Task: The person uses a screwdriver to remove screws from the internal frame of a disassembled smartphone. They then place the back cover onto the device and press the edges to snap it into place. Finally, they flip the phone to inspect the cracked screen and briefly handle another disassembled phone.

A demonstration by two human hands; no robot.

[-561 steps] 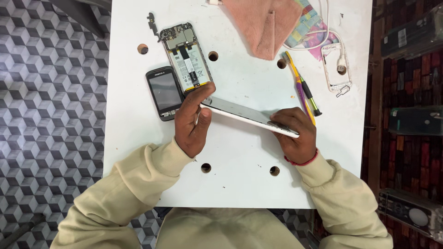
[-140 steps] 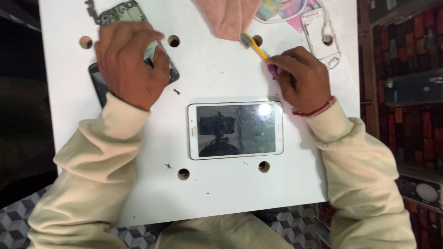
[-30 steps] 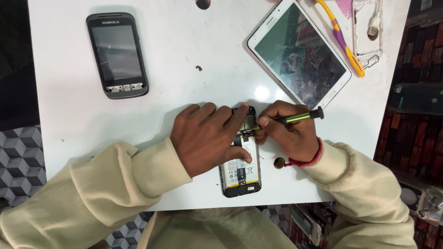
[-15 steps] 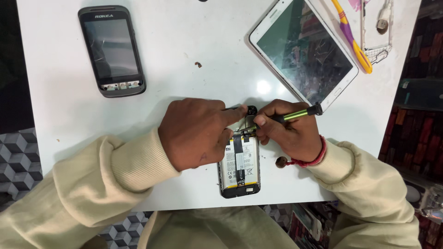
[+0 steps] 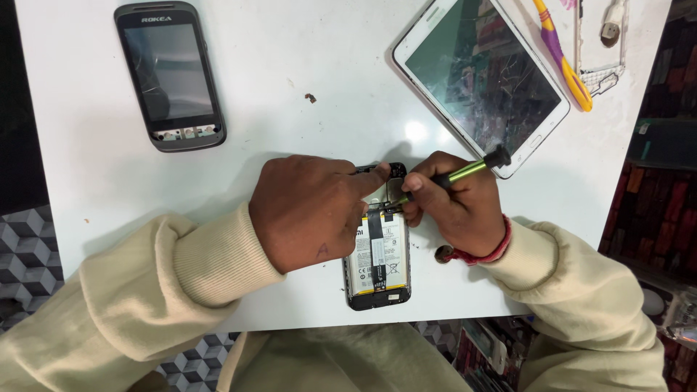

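The opened phone (image 5: 377, 258) lies on the surface (image 5: 305, 116) at its near edge, between the left hand (image 5: 312, 210) and the right hand (image 5: 454, 203). Behind them, a small phone (image 5: 170, 72) lies at the far left and a tablet (image 5: 483, 76) at the far right.

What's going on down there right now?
Left hand steadies opened phone. Right hand grips green screwdriver, tip at phone's top. Nothing in the way.

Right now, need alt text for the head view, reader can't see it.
Seen from above, the left hand steadies an opened phone with its battery exposed on a white table, while the right hand holds a green-handled screwdriver to its upper end. A grey phone and a cracked white tablet lie beyond.
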